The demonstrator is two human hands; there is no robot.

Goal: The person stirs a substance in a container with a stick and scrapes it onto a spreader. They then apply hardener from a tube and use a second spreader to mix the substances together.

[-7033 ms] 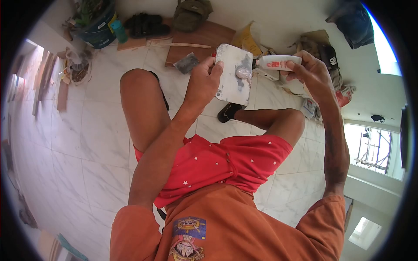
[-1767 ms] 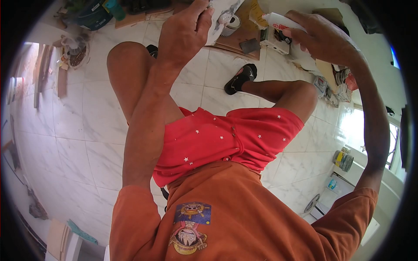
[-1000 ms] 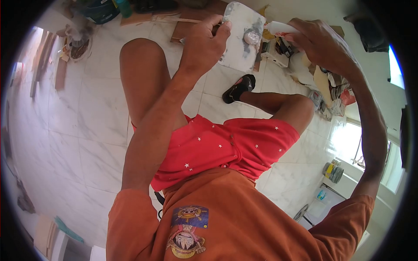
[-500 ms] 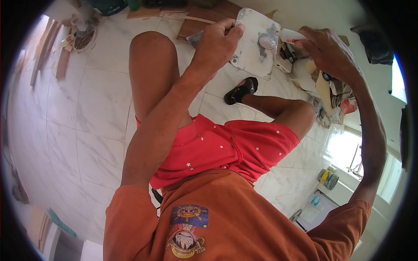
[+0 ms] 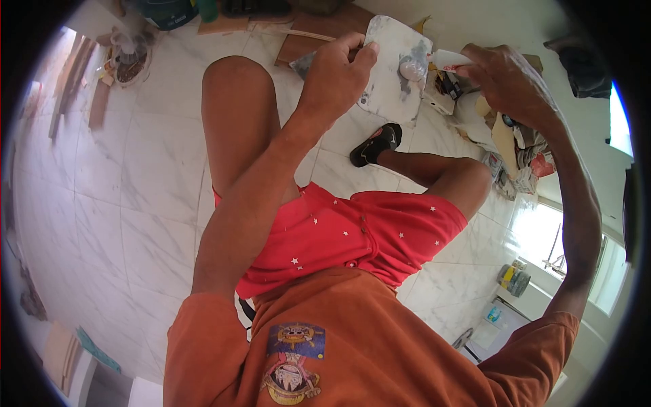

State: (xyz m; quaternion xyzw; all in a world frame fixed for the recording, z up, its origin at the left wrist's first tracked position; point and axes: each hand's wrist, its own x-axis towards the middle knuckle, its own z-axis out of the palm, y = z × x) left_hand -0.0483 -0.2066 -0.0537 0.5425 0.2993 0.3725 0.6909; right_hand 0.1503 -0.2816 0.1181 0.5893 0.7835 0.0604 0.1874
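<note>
My left hand is closed on the edge of a white board, thumb on its top face. Grey smears and a rounded lump of pale putty lie on the board's right half. My right hand pinches a white putty scraper with red marks, its edge right by the board's right side. A grey, pointed flat piece shows just left of my left hand, partly hidden by it.
Brown boards lie on the marble-look tile floor ahead. A heap of bags and scraps lines the wall at right. A dark bucket stands at upper left, near a plant pot. My shoe is below the board.
The board has shifted slightly left and down in view. The scraper in my right hand has tilted a little and moved slightly left; both grips stay the same.
</note>
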